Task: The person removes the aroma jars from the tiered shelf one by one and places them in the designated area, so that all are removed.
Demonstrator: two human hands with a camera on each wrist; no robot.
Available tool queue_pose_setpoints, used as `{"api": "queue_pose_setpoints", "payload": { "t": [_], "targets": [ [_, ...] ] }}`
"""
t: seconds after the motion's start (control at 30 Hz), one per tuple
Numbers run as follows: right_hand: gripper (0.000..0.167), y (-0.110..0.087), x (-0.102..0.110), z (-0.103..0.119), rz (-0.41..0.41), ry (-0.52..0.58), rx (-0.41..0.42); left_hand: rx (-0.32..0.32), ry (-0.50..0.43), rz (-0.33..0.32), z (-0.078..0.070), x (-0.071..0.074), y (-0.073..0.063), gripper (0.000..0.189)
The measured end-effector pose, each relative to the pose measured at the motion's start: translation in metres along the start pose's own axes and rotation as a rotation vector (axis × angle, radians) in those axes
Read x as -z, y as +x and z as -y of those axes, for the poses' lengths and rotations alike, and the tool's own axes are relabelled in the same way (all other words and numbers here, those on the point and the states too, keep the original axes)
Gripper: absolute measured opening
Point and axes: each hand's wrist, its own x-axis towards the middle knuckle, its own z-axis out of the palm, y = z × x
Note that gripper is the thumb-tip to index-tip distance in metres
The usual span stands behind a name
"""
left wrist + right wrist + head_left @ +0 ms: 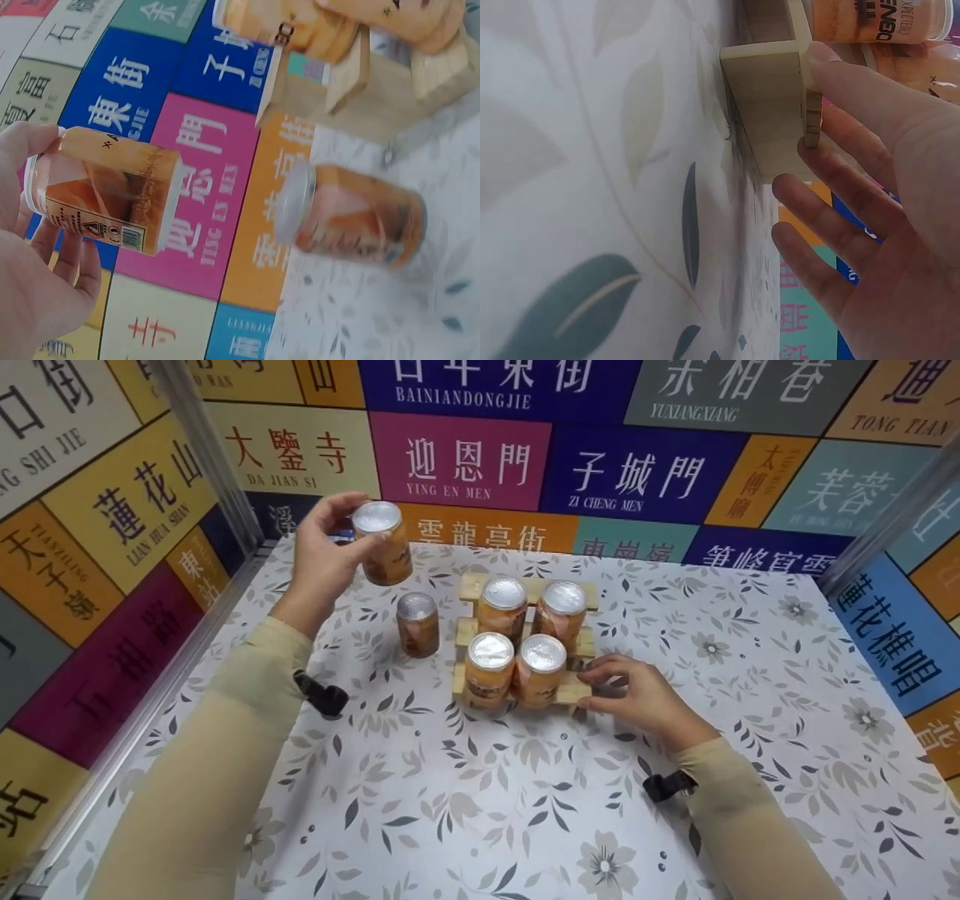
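Observation:
My left hand (330, 547) grips an orange can (388, 559) with a silvery lid, held up above the table at the back left. In the left wrist view that can (105, 187) lies sideways between thumb and fingers. A second can (418, 630) stands on the table, just below and right of it. The stepped wooden rack (465, 634) bears several similar cans (491, 675) in two rows. My right hand (634, 694) pinches the right end of the rack's lowest step; in the right wrist view the thumb and fingers lie about the plank end (814, 112).
A white cloth with grey leaves and flowers covers the table (420, 817). Panels with coloured blocks and large characters (457, 465) rise behind and at both sides. Metal corner posts (217, 450) stand at the back. A black strap device (322, 694) sits on each wrist.

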Motion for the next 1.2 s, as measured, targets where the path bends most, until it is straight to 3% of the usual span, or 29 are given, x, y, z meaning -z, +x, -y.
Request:
{"api": "queue_pose_setpoints", "payload": {
  "t": [0.2,0.33,0.77,1.2],
  "targets": [
    [0.038,0.001,-0.002,-0.001,-0.008,-0.005,-0.011,0.032,0.060,-0.053,0.017,0.025,-0.004,0.049],
    [0.039,0.001,0.001,0.000,-0.008,-0.020,-0.013,0.083,0.070,-0.069,0.031,0.032,-0.006,0.050],
    [0.040,0.000,0.000,0.004,0.005,0.020,-0.023,0.162,0.129,-0.075,0.073,0.038,-0.018,0.055],
    [0.039,0.002,-0.001,-0.001,-0.017,0.003,0.001,0.213,0.185,-0.013,0.107,0.040,-0.027,0.065]
  ]
}}
